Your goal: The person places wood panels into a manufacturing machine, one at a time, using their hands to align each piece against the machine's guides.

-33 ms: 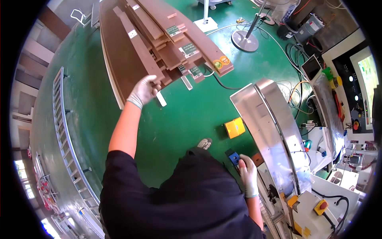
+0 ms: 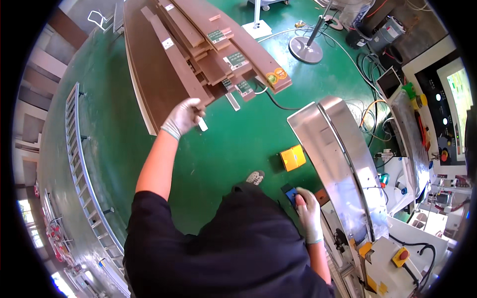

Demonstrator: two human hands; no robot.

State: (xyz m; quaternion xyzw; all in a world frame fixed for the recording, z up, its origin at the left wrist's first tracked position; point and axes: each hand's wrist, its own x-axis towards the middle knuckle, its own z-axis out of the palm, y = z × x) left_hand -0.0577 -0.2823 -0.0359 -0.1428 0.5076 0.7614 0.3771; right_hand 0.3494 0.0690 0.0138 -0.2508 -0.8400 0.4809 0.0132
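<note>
My left hand point(image 2: 185, 117), in a pale glove, grips the near end of a long brown board point(image 2: 176, 58). Its fingers curl round the board's end, and part of the grip is hidden. That board lies on a stack of brown boards point(image 2: 218, 54), several with green and white labels. Low at my right side is my gloved right hand point(image 2: 310, 214), its fingers curled together and no object visible in them. It is close to a blue block-shaped piece point(image 2: 290, 194) beside the metal machine bed point(image 2: 343, 149); whether they touch I cannot tell.
A yellow box-like item point(image 2: 293, 158) sits on the green floor point(image 2: 218, 164). A ladder point(image 2: 79, 149) lies to the left. At the right are a control panel point(image 2: 437, 109), loose cables and a yellow box with a red button point(image 2: 400, 257). A round-based stand point(image 2: 305, 49) is ahead.
My left hand and the gripped board's end have shifted slightly right and toward me. My right hand has moved slightly left, over more of the blue piece.
</note>
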